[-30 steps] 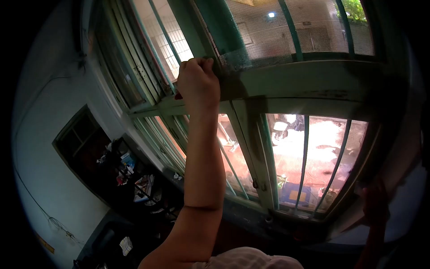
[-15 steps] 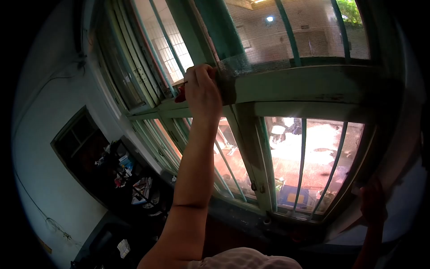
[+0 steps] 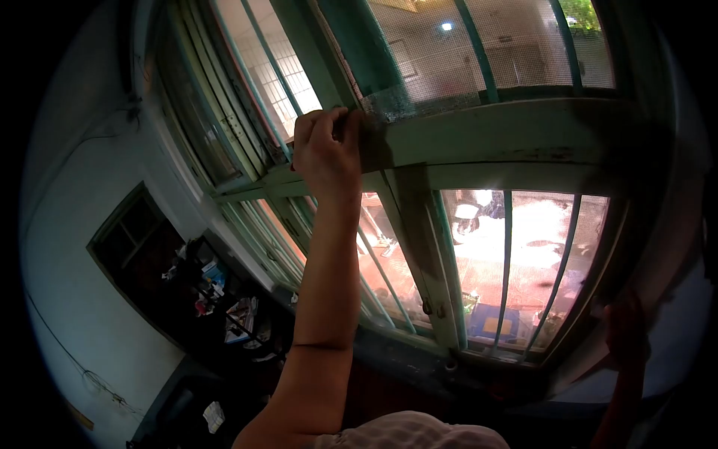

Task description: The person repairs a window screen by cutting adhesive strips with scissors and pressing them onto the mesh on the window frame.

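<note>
My left hand (image 3: 327,153) is raised to the green wooden window frame (image 3: 486,138), at the corner where the upright meets the crossbar. Its fingers are curled and closed; what they grip is hidden behind them. Just right of the fingers, a strip of clear film or plastic (image 3: 419,103) lies along the bottom of the mesh screen (image 3: 523,52). My right hand (image 3: 627,333) is low at the right in deep shade, beside the right edge of the window. Its fingers are too dark to make out.
Green bars (image 3: 507,262) cross the bright lower pane. Left of the window, a dark shelf (image 3: 243,322) is crowded with papers and small things. A cable (image 3: 97,382) hangs on the white wall (image 3: 60,262). The dark sill (image 3: 404,367) runs below the window.
My left hand has turned and shifted slightly left. A small red thing that showed beside its fingers is now almost wholly hidden. My right hand has barely moved.
</note>
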Motion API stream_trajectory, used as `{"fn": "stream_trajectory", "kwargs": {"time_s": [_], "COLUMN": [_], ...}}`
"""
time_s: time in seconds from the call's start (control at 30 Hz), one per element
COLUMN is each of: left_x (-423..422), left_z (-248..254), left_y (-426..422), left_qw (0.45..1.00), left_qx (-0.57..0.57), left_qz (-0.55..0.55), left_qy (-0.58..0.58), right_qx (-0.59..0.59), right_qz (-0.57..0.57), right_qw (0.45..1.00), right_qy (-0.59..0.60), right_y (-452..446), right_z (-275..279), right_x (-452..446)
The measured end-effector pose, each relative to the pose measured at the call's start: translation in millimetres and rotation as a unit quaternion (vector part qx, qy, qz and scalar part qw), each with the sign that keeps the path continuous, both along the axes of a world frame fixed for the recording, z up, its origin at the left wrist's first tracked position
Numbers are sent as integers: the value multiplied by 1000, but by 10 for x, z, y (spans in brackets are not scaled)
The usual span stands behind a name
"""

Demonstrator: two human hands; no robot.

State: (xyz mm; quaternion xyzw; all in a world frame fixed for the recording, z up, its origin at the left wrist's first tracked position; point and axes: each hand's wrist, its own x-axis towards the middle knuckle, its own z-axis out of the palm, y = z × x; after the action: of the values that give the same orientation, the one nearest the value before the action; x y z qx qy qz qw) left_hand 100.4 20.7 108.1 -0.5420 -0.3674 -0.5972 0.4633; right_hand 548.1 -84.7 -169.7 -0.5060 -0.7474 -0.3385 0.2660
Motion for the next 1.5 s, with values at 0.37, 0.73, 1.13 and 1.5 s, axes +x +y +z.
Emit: {"fn": "stream_trajectory", "kwargs": {"time_s": [0.37, 0.73, 1.13, 1.5], "left_x": [71, -136, -235, -352], "left_z": [-5, 4, 26, -14], "left_y": [122, 99, 37, -65], "left_qw": [985, 960, 938, 904], "left_qx": [37, 92, 117, 173], "left_qz": [157, 149, 92, 19], "left_qy": [54, 219, 314, 390], "right_qx": [-102, -32, -30, -128], "right_qz": [-14, -8, -4, -51], "right_qw": [994, 999, 999, 981], "right_qy": [-32, 0, 16, 135], "right_y": [-17, 35, 24, 22], "right_z": [-70, -79, -33, -164], "right_x": [129, 61, 23, 72]}}
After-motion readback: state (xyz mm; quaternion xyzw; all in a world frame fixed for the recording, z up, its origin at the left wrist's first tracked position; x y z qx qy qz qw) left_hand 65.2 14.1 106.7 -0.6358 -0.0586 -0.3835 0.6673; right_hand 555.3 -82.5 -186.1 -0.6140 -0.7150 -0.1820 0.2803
